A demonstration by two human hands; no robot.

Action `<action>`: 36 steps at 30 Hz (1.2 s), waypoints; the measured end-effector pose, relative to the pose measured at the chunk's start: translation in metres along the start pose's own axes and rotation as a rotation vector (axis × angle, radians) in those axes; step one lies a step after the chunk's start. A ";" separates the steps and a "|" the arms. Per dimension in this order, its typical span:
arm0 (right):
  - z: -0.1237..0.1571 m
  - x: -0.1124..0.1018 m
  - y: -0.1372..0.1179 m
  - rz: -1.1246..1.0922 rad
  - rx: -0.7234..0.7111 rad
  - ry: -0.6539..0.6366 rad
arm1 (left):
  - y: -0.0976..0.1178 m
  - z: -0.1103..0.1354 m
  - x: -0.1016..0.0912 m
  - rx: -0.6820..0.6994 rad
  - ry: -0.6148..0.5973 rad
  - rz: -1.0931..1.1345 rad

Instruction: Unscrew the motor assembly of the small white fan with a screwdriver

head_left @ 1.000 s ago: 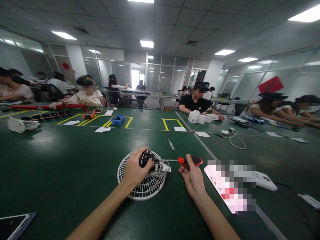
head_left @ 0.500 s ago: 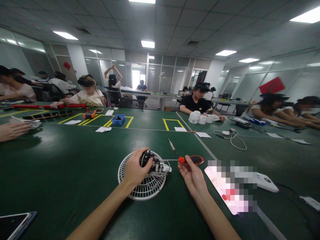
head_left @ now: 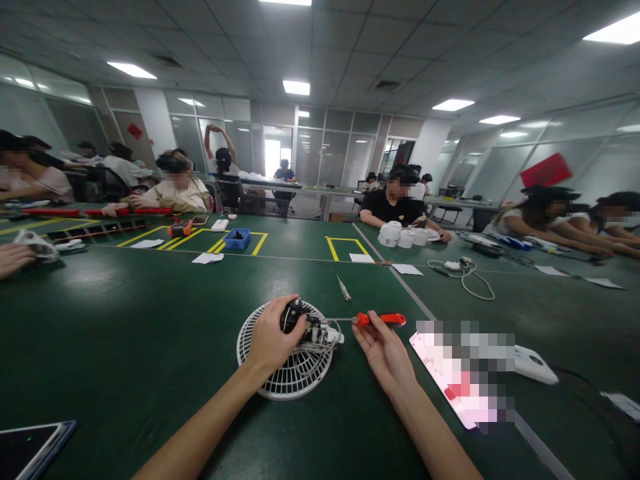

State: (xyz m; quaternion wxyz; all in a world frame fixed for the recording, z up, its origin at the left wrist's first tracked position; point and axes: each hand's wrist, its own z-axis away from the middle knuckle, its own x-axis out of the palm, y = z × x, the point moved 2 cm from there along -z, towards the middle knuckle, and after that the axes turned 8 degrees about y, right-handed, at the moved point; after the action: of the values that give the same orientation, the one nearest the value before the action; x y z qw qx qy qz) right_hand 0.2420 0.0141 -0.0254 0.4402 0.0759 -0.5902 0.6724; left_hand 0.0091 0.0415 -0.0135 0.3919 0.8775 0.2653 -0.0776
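Observation:
A white round fan grille (head_left: pixel 295 385) lies on the green table, with a black fan motor (head_left: pixel 291 319) and a coiled white cable (head_left: pixel 313 348) over it. My left hand (head_left: pixel 271 339) is closed around the motor from the left. In my right hand (head_left: pixel 385 353) a screwdriver with a red handle (head_left: pixel 390 320) is held between thumb and fingers. Its shaft points left and its tip reaches the motor assembly, where the exact contact is hidden. Beyond the grille lies a second, small screwdriver (head_left: pixel 344 289).
To the right are a lit phone (head_left: pixel 440 380) and a white device (head_left: pixel 535 365). A blue bin (head_left: pixel 237 239), white paper slips (head_left: pixel 207 258), a cable (head_left: pixel 467 277) and white round parts (head_left: pixel 390 233) sit farther back. A tablet or phone (head_left: pixel 35 450) is at the lower left. Several people sit around.
The screwdriver handle has turned about its axis, now showing more red and less black. My right fingers have shifted slightly left; my left hand stays on the motor.

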 end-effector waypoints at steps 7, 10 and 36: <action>0.000 0.000 0.005 0.090 0.043 -0.027 | 0.000 0.000 0.000 0.007 0.002 0.001; -0.002 0.000 0.004 0.060 0.026 -0.038 | -0.001 0.000 0.000 0.006 0.001 0.002; 0.003 0.004 0.002 -0.046 0.015 -0.043 | 0.000 0.000 0.000 -0.007 -0.001 0.003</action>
State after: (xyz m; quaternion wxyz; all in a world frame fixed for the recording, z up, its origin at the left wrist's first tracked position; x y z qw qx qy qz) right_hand 0.2372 0.0133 -0.0232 0.4422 0.1073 -0.5925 0.6648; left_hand 0.0093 0.0417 -0.0140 0.3955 0.8764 0.2639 -0.0766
